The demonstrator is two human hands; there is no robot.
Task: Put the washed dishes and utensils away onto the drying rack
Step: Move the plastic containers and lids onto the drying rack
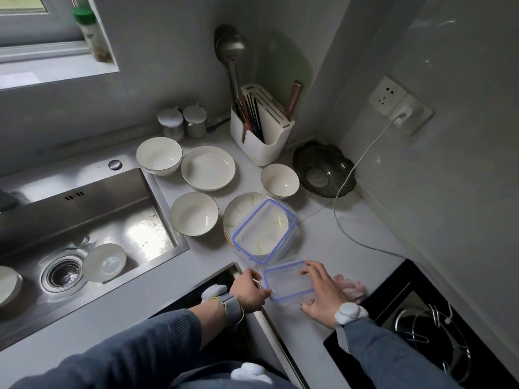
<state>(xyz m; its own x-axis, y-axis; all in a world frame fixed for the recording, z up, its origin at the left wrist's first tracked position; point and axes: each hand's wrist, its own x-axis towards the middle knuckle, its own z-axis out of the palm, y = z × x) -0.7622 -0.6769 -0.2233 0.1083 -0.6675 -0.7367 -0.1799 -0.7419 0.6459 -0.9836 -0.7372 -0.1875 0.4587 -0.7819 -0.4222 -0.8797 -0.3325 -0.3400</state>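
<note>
A small clear box (289, 282) with a blue rim was held at the front edge of the counter (323, 228). It was gripped on its left end by the left hand (248, 290), with the fingers curled round the rim. The right hand (323, 290) was spread over its right side, with the fingers bent round the far and near edges, so the box was held from both sides.

Most of the job looked not yet done. A bigger clear box (264, 231) with a blue rim was seen resting on a large plate (244, 206), just behind the small one. Three white bowls were left on the counter: one by the sink corner (159, 155), one near the plate (193, 213) and one by the dark glass dish (280, 181). A shallow white plate (208, 168) was left between them. Two more pieces were seen down in the sink (84, 209), a bowl by the drain (104, 262) and another at the left edge (8, 284).

No drying rack could be made out for sure. A white holder (261, 136) with knives and chopsticks was stood in the corner, and it may be used for the utensils.
</note>
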